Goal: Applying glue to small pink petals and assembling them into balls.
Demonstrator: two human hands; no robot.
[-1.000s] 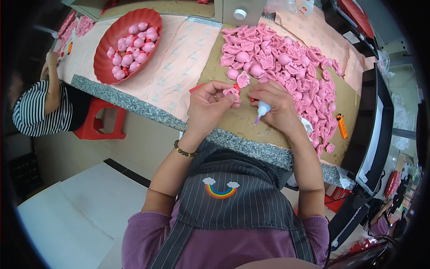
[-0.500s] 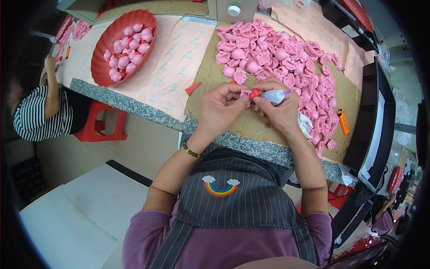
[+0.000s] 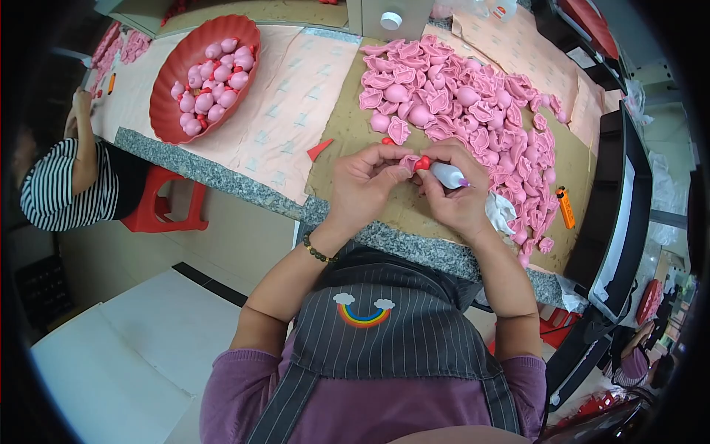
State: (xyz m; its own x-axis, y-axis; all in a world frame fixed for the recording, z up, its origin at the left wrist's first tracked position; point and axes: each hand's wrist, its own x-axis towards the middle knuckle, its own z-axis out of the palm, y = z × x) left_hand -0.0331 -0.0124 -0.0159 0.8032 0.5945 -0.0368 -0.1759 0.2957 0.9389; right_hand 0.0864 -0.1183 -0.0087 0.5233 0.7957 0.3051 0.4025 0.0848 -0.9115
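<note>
My left hand [image 3: 358, 186] pinches a small pink moulded piece [image 3: 409, 162] between thumb and fingers. Against it, the fingertips of my right hand [image 3: 460, 201] grip a small glossy red piece [image 3: 422, 163]. Tucked in the right hand too is a small whitish squeeze bottle [image 3: 447, 175] with a purple tip, pointing toward the lower right. Both hands meet above a brown cardboard sheet [image 3: 344, 126]. Just beyond the fingers lies another small red piece [image 3: 387, 140]. A heap of pink moulded pieces [image 3: 473, 96], some round and some ruffled, spreads behind and to the right.
A red fluted bowl [image 3: 160, 111] with several pink-and-red pieces stands at the left. A red pointed scrap [image 3: 320, 149], crumpled white tissue [image 3: 501, 212] and an orange-handled tool [image 3: 566, 207] lie on the table. Black trays [image 3: 603, 200] line the right side. Another person [image 3: 55, 185] sits far left.
The squeeze bottle has turned in my right hand, its purple tip swinging from upper right to lower right. The pink and red pieces stay pinched at nearly the same spot.
</note>
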